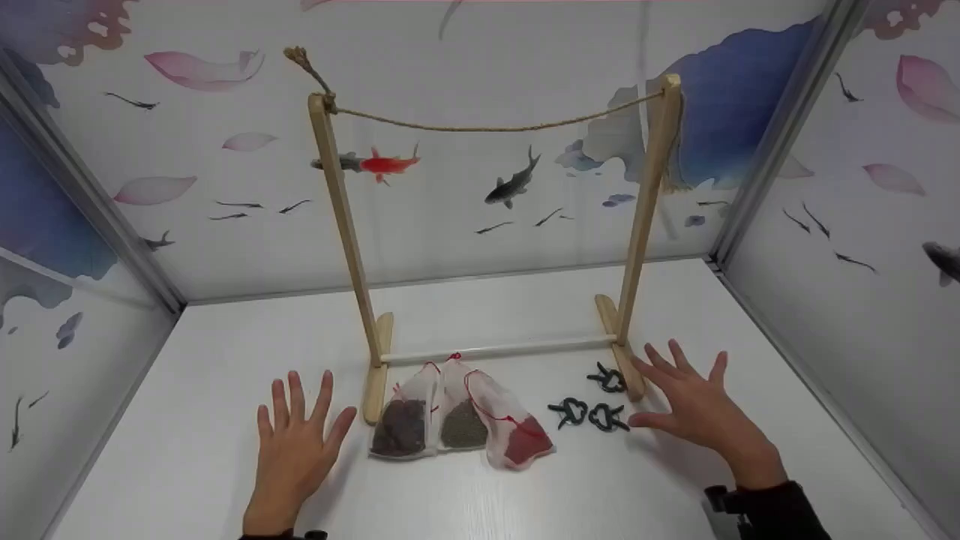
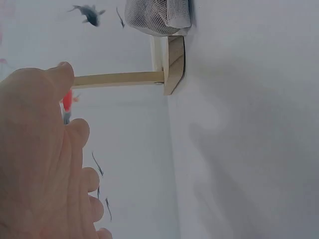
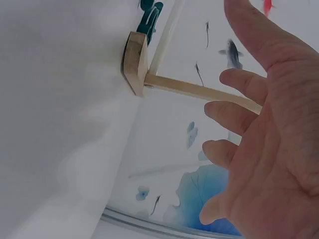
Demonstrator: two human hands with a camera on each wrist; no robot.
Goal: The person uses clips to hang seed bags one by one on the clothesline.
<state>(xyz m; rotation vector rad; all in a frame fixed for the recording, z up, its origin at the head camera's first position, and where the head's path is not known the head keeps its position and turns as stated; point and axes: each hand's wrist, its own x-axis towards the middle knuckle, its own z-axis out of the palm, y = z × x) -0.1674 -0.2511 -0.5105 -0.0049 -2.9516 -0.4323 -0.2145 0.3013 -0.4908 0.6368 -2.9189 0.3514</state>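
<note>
My left hand (image 1: 292,454) hovers over the white table on the left, palm down with fingers spread, holding nothing. My right hand (image 1: 697,412) is likewise spread above the table on the right, close to three small dark clips (image 1: 572,412). Between the hands lie three mesh drawstring bags with red cords. One has dark brown contents (image 1: 401,431), one greenish-brown (image 1: 464,427) and one red (image 1: 527,444). Behind them stands a wooden frame (image 1: 346,217), with a sagging rope (image 1: 480,129) strung between the tops of its two posts. The left wrist view catches a mesh bag (image 2: 157,17) beside the frame's foot.
A white rod (image 1: 499,349) joins the frame's feet low down. The right wooden foot (image 1: 634,379) lies right by the right hand's fingertips. Printed panels with fish and petals (image 1: 450,225) enclose the table (image 1: 480,502) at the back and both sides.
</note>
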